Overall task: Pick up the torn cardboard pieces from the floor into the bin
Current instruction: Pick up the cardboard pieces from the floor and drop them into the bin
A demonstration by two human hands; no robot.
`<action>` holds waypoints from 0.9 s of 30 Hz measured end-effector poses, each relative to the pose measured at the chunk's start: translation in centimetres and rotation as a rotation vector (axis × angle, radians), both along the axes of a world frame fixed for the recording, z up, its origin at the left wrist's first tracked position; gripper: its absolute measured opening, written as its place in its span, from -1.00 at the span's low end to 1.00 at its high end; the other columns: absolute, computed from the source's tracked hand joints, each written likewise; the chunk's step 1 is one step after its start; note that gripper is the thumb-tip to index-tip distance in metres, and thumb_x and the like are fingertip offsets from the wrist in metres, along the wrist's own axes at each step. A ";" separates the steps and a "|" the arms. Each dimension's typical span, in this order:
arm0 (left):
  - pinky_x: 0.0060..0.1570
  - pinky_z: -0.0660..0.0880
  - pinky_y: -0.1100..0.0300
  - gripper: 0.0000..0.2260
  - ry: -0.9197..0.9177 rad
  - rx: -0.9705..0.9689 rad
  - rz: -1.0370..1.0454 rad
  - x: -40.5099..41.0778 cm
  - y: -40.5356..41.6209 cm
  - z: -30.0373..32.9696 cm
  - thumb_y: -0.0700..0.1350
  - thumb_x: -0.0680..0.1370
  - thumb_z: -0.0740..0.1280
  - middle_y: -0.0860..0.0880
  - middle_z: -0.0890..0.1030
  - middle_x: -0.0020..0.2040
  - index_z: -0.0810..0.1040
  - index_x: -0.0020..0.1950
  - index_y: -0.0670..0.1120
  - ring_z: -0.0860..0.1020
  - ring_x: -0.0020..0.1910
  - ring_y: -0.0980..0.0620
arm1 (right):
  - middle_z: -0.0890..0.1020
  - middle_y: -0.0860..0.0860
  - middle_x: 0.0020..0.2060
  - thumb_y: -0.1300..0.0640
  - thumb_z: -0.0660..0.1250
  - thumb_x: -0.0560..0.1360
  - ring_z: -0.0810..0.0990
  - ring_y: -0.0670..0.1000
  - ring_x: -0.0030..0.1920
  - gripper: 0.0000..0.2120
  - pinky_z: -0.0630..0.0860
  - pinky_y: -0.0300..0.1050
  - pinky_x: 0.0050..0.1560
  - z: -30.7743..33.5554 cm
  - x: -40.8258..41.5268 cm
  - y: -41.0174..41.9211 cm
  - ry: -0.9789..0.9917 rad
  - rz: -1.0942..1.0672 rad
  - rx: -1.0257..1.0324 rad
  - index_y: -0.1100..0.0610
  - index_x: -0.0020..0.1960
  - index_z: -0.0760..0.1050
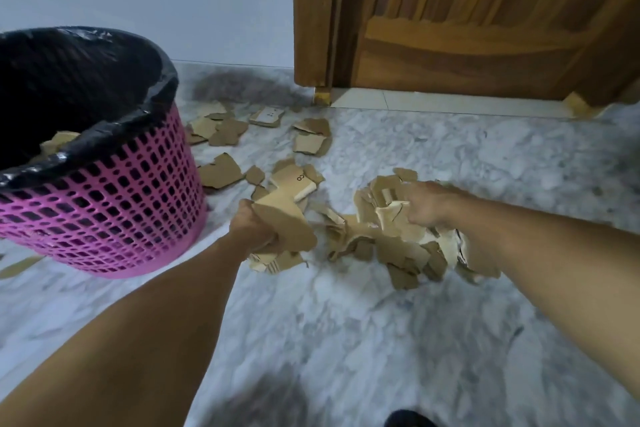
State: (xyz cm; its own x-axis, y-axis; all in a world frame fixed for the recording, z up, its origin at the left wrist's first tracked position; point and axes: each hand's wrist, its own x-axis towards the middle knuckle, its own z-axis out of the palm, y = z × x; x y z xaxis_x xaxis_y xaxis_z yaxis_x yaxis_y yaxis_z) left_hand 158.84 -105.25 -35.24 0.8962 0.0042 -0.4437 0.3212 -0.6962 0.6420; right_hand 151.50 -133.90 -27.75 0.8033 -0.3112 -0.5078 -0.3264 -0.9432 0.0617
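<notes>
Torn brown cardboard pieces lie scattered on the grey marble floor, with a dense heap [391, 246] between my hands. My left hand [251, 229] grips a bunch of cardboard pieces [287, 222] just right of the bin. My right hand [429, 206] is curled over the right side of the heap and holds several pieces [389, 208]. The pink mesh bin [114, 198] with a black liner stands at the left; a few cardboard scraps [59, 142] show inside it. More loose pieces [221, 130] lie farther back near the wall.
A wooden door [485, 17] and its frame close off the back right. A pale wall runs behind the bin. One scrap [19, 267] lies left of the bin's base. A dark shoe tip [408, 419] shows at the bottom edge.
</notes>
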 end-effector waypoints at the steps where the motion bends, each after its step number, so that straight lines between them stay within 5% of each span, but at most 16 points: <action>1: 0.21 0.48 -0.01 -0.41 0.020 0.011 0.002 0.2 -0.3 -0.6 -0.27 0.40 0.47 -0.20 0.49 0.20 0.30 0.37 -0.19 0.50 0.20 -0.19 | 0.58 0.12 -0.10 0.29 0.26 0.51 0.53 0.04 -0.24 -0.90 0.39 -0.17 -0.35 -0.9 -0.1 -0.3 -0.003 -0.010 0.010 0.23 0.02 0.51; 3: 0.25 0.43 -0.04 -0.40 0.080 0.043 0.015 0.1 -1.4 -2.1 -0.19 0.44 0.44 -0.18 0.43 0.25 0.24 0.40 -0.11 0.44 0.19 -0.14 | 0.60 0.14 -0.04 0.27 0.27 0.50 0.58 0.10 -0.10 -0.86 0.46 -0.16 -0.18 -3.9 0.1 -1.2 0.004 -0.040 0.043 0.23 0.03 0.53; 6: 0.36 0.26 -0.10 -0.01 0.020 0.410 -0.002 -0.3 -2.2 -3.7 0.09 0.27 0.58 -0.19 0.26 0.40 0.03 0.51 -0.01 0.27 0.38 -0.19 | 0.59 0.15 0.16 0.24 0.28 0.49 0.58 0.16 0.13 -0.70 0.55 -0.08 0.10 -7.3 0.4 -2.2 -0.090 -0.133 0.185 0.18 0.22 0.53; 9: 0.39 0.19 -0.17 0.21 0.062 0.535 0.034 -0.2 -1.7 -5.5 0.37 0.10 0.53 -0.18 0.05 0.52 -0.04 0.53 -0.05 0.09 0.48 -0.23 | 0.49 0.12 0.32 0.07 0.42 0.41 0.47 0.19 0.30 -0.44 0.48 0.05 0.27 -8.3 -0.3 -4.0 -0.270 -0.342 0.269 0.10 0.38 0.41; 13: 0.12 0.35 0.00 0.19 0.208 0.644 0.108 0.4 -1.8 -6.4 0.48 -0.03 0.47 -0.18 0.34 0.28 0.25 0.42 -0.14 0.31 0.29 -0.17 | 0.39 0.16 0.36 -0.20 0.47 0.27 0.37 0.24 0.36 -0.18 0.41 0.05 0.29 -9.1 -2.5 -8.9 -0.336 -0.686 0.061 0.09 0.43 0.32; 16: 0.01 0.25 0.04 0.18 0.265 0.773 -0.014 0.1 -2.1 -6.3 0.51 -0.08 0.44 -0.10 0.40 0.21 0.29 0.40 -0.07 0.32 0.21 -0.12 | 0.25 0.17 0.45 -0.40 0.42 0.24 0.21 0.25 0.45 0.01 0.26 0.11 0.41 -10.1 -4.2 -11.7 -0.230 -0.892 0.066 0.13 0.49 0.22; 20: 0.20 0.34 0.03 0.08 0.199 0.644 0.148 0.3 -2.7 -6.4 0.24 0.03 0.64 -0.19 0.30 0.23 0.19 0.34 -0.17 0.29 0.27 -0.15 | 0.45 0.13 0.36 -0.47 0.48 -0.15 0.38 0.22 0.36 0.26 0.36 0.12 0.37 -14.3 -5.7 -13.6 -0.222 -0.961 0.289 0.09 0.44 0.32; 23: 0.19 0.46 -0.11 0.02 0.166 0.367 0.265 0.4 -3.6 -6.0 -0.05 0.06 0.71 -0.23 0.24 0.25 0.12 0.30 -0.10 0.30 0.29 -0.23 | 0.40 0.20 0.35 -0.27 0.58 0.07 0.36 0.25 0.36 0.12 0.33 0.11 0.36 -13.1 -6.0 -11.1 -0.263 -0.971 0.231 0.13 0.47 0.20; 27: -0.17 0.56 -0.01 -0.16 0.153 0.131 0.251 0.0 -4.6 -5.7 -0.27 0.16 0.65 -0.20 0.40 0.08 0.14 0.20 -0.08 0.49 0.12 -0.22 | 0.37 0.22 0.32 -0.11 0.64 0.14 0.39 0.26 0.32 0.07 0.39 0.11 0.32 -12.1 -5.3 -9.3 -0.288 -0.913 0.255 0.15 0.45 0.13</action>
